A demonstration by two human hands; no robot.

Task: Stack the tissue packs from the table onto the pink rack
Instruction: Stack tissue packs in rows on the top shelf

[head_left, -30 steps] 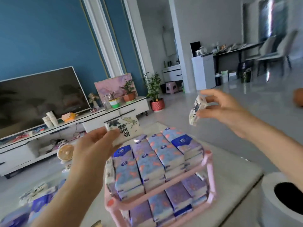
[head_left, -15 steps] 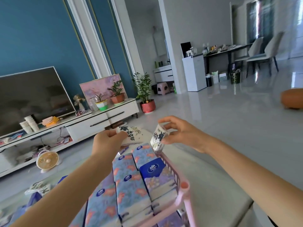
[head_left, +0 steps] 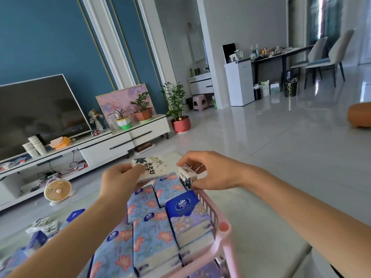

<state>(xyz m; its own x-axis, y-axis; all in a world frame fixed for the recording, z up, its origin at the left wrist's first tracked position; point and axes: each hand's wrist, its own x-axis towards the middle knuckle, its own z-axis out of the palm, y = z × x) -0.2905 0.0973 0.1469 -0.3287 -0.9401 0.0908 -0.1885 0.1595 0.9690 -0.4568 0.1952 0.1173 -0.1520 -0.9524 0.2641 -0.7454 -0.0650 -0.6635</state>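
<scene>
Over the far end of the pink plastic rack (head_left: 222, 227), we grip a flat white tissue pack with black lettering (head_left: 152, 167) in our left hand (head_left: 118, 181) and pinch a smaller white pack with dark flowers (head_left: 187, 176) in our right hand (head_left: 208, 173). Blue floral packs (head_left: 152, 227) fill the rack's top; loose packs (head_left: 43, 225) lie left of the rack.
</scene>
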